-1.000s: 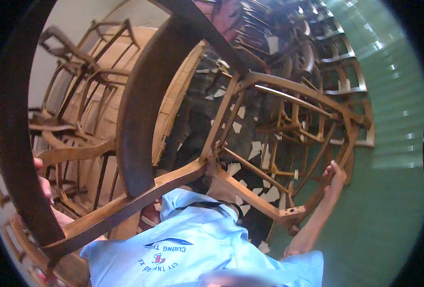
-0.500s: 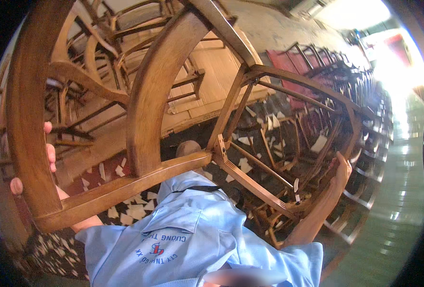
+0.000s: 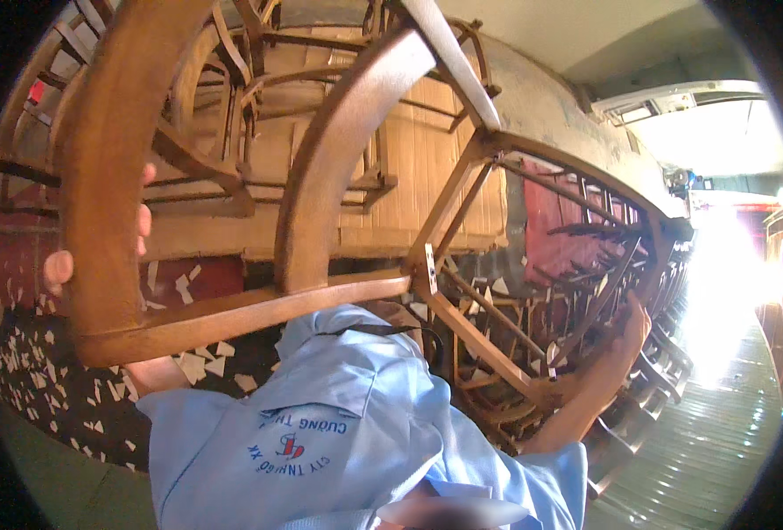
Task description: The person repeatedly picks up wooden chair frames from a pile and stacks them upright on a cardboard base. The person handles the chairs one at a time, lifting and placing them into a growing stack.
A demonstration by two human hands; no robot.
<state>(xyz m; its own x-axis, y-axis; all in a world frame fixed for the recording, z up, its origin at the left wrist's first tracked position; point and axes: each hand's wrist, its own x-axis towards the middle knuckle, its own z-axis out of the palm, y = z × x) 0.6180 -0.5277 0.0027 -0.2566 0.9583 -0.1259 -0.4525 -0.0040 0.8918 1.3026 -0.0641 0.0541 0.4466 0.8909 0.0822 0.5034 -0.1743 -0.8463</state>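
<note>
A brown wooden chair frame spans the view in front of my body, tilted, with a curved slat in its back and an open seat ring with no seat panel. My left hand is closed around the thick outer rail of the back, its fingers on one side and the thumb on the other. On the right, my right hand grips the side of the frame beyond the seat; part of its grip is hidden. A small pale bracket with dark holes sits where back and seat join.
Other wooden chair frames stand at the left, by cardboard sheets. Pale scraps litter the dark floor. Rows of chair frames run along the right, beside a shiny greenish floor. Red sheeting lies behind.
My view has turned, and the cardboard and bright doorway sit differently in it. The chair's left end appears higher and farther right. Both hands keep their hold.
</note>
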